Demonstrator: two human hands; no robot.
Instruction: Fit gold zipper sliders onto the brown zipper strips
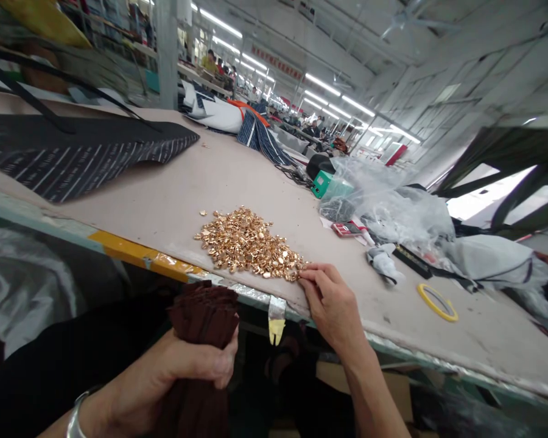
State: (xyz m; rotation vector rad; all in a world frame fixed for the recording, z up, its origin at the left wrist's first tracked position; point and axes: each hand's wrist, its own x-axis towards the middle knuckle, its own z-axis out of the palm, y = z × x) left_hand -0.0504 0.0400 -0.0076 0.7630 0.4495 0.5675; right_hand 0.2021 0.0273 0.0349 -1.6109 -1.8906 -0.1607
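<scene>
A heap of small gold-coloured metal pieces [249,243] lies near the front edge of the table [173,201]. At its right end, the fingertips of my right hand [333,304] are pinched together against the outermost pieces; what sits between them is too small to make out. Below the table edge, my left hand [196,362] is wrapped round a thick bundle of dark maroon strips [203,313], whose upper ends stick up above the fist and whose lower part hangs beneath it.
Dark striped material [95,155] covers the left of the table. Clear plastic bags [402,210], a green box [322,184] and a yellow tape roll [437,302] lie at the right. Yellow tape [137,252] marks the front edge. People sit far behind.
</scene>
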